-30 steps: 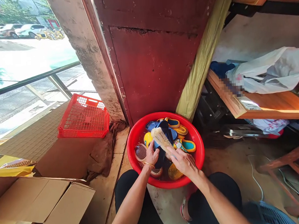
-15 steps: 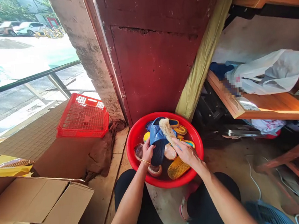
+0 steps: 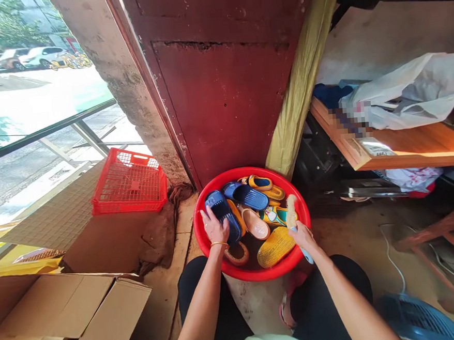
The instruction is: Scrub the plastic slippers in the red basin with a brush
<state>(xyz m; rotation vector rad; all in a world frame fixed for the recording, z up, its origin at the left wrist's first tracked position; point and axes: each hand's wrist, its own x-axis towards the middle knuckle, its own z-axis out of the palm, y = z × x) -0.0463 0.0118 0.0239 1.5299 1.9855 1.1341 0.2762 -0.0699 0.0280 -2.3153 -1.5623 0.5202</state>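
A round red basin (image 3: 258, 276) on the floor holds several slippers. On its left side, my left hand (image 3: 216, 229) lies with fingers spread on a dark blue slipper (image 3: 234, 224). My right hand (image 3: 304, 237) is at the basin's right rim, closed round the blue handle of a scrubbing brush (image 3: 291, 212) with pale bristles, held upright. Between my hands are a blue slipper (image 3: 248, 195), a beige slipper (image 3: 256, 223) and a yellow slipper (image 3: 276, 247), sole up. Smaller yellow slippers lie at the back and right.
A red plastic crate (image 3: 129, 182) stands at the left on cardboard, by a brown cloth (image 3: 158, 247). Open cardboard boxes (image 3: 61, 306) are at lower left. A dark red door (image 3: 226, 102) rises behind the basin. At right are a wooden shelf (image 3: 408, 149) and a blue fan (image 3: 420, 317).
The blue slipper held up between my hands is down in the basin at the left. My left hand has opened over it. My right hand and the brush have moved right, off the slipper.
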